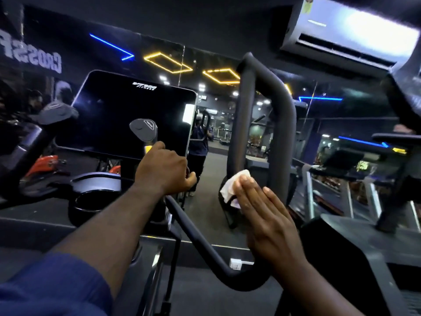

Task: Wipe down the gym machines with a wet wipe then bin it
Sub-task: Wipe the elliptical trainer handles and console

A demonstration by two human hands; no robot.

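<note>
wet wipe (230,187) half hidden under right hand (262,215)

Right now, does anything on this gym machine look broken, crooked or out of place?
Nothing stands out. The screen is dark but shows no cracks, and the looped handlebar looks whole. The right hand presses a white wipe flat against the bar, while the left hand grips a handle beside the screen.

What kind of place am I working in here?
Almost certainly a commercial gym. A cardio machine's dark console screen marked "Viva Fitness" sits ahead, its looped black handlebar is being wiped, and a wall mirror reflects more equipment and neon ceiling lights.
</note>
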